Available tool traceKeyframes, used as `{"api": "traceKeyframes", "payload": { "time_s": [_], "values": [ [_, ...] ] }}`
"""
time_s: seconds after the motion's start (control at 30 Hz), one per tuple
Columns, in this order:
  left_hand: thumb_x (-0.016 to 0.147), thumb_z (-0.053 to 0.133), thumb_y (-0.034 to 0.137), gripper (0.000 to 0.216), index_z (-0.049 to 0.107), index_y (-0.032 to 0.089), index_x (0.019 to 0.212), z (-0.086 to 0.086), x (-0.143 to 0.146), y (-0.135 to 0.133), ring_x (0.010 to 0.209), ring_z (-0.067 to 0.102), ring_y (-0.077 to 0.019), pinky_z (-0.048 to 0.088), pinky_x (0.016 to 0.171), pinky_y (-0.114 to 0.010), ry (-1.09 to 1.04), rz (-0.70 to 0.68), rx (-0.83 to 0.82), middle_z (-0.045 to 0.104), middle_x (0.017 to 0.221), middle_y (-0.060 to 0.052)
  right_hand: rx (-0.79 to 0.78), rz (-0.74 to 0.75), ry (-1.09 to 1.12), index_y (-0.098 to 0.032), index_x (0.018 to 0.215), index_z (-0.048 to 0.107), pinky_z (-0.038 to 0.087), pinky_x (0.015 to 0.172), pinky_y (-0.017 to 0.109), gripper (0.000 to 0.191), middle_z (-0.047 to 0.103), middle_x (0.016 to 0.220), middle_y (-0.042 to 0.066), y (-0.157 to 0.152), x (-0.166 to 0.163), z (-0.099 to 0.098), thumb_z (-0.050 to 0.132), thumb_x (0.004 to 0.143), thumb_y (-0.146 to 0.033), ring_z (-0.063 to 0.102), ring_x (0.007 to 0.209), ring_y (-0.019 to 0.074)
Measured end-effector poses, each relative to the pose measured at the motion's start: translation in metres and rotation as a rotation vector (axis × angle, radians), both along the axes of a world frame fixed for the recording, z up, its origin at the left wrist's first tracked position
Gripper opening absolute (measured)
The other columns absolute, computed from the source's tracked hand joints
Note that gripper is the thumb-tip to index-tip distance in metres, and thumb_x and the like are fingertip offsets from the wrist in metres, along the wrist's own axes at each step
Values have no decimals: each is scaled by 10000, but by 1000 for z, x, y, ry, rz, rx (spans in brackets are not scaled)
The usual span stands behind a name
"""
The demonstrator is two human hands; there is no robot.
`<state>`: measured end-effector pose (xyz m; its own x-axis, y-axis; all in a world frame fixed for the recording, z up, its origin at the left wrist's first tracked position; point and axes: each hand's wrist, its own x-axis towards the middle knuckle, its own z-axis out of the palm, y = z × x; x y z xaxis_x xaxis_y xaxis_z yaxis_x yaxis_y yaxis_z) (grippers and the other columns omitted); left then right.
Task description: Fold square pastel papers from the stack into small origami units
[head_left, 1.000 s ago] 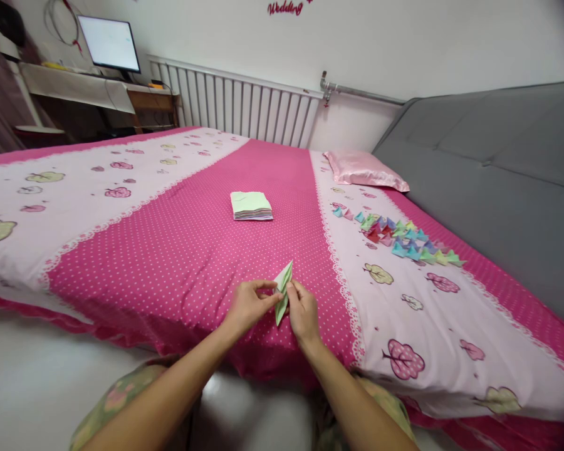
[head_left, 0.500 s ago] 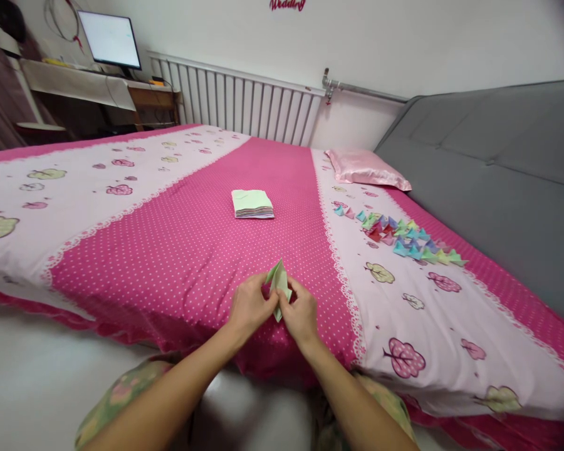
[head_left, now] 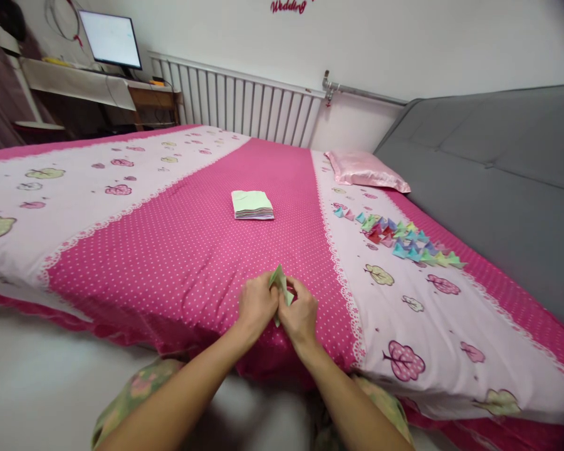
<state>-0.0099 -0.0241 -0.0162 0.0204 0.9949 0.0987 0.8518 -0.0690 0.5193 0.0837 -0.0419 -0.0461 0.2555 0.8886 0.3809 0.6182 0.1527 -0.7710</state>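
Note:
My left hand (head_left: 257, 305) and my right hand (head_left: 301, 315) are pressed together over the near edge of the pink dotted bedspread (head_left: 178, 250). Both pinch a small folded piece of light green paper (head_left: 279, 280), whose tip sticks up between the fingers; most of it is hidden by them. Farther back on the bed lies a stack of coloured paper squares (head_left: 252, 205) with a green sheet on top. To the right, several small folded paper pieces (head_left: 399, 237) in blue, green, red and pink lie in a loose row.
A pink satin pillow (head_left: 365, 170) lies at the bed's far right by the grey padded headboard (head_left: 498, 181). A white radiator (head_left: 237, 103) lines the back wall. A monitor (head_left: 109, 40) stands on a desk at the far left.
My hands have closed in on each other and the green paper has been squeezed smaller; less of it shows above my fingers than before.

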Motion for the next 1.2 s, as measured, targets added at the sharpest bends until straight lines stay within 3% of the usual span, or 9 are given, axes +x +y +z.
{"api": "traceKeyframes", "payload": {
  "time_s": [0.17, 0.33, 0.5, 0.63, 0.83, 1.0, 1.1, 1.2],
  "values": [
    [778, 418, 134, 338, 629, 237, 1022, 0, 1, -4, 748, 627, -188, 423, 675, -269, -35, -92, 18, 702, 851, -58, -35, 26, 60, -215, 1047, 613, 481, 766, 313, 342, 682, 950, 46, 3, 8, -5, 509, 722, -192, 629, 820, 190],
    [731, 424, 68, 416, 631, 219, 1058, -11, -4, -1, 851, 628, -189, 454, 755, -288, -149, -189, 62, 686, 993, -57, -19, 145, 117, -220, 1107, 596, 464, 857, 340, 425, 659, 1054, 46, 7, 20, -13, 462, 718, -110, 617, 920, 185],
    [690, 399, 7, 474, 646, 222, 1033, -22, -13, 2, 1015, 582, -188, 444, 883, -345, -258, -290, 129, 643, 1098, -43, -1, 258, 88, -216, 1062, 625, 445, 899, 347, 472, 658, 1053, 37, 5, 30, -10, 395, 692, -34, 593, 977, 175],
    [688, 416, -2, 463, 652, 211, 1024, -29, -24, 3, 1070, 551, -206, 424, 925, -389, -186, -313, 150, 603, 1160, -68, -11, 335, -16, -213, 1073, 620, 421, 933, 343, 525, 642, 1080, 35, 0, 36, -5, 368, 666, 1, 571, 1014, 166],
    [777, 378, 56, 421, 586, 159, 1129, -44, -41, 3, 1190, 440, -212, 355, 994, -409, 48, -550, 308, 565, 1210, -99, -20, 443, -367, -178, 1192, 538, 363, 990, 366, 498, 525, 1260, 65, -6, 41, -8, 347, 755, -34, 451, 1150, 185],
    [788, 403, 142, 552, 334, 175, 1335, -44, -54, -9, 1298, 266, -198, 229, 1062, -402, 254, -671, 319, 392, 1372, -73, -67, 537, -602, -181, 1330, 348, 303, 1026, 398, 564, 385, 1377, 49, -15, 47, -5, 391, 771, -121, 328, 1249, 203],
    [835, 400, 297, 594, 198, 190, 1383, -41, -60, -16, 1330, 167, -198, 155, 1081, -404, 319, -718, 320, 257, 1438, -70, -102, 562, -688, -204, 1378, 221, 270, 1035, 423, 614, 273, 1434, 40, -22, 49, -2, 430, 804, -264, 239, 1302, 226],
    [837, 384, 451, 653, 170, 175, 1389, -41, -62, -18, 1335, 141, -211, 132, 1084, -405, 342, -737, 324, 229, 1445, -87, -110, 576, -724, -211, 1393, 154, 238, 1043, 446, 678, 197, 1458, 45, -26, 49, -2, 431, 815, -432, 175, 1326, 248]
  ]
}}
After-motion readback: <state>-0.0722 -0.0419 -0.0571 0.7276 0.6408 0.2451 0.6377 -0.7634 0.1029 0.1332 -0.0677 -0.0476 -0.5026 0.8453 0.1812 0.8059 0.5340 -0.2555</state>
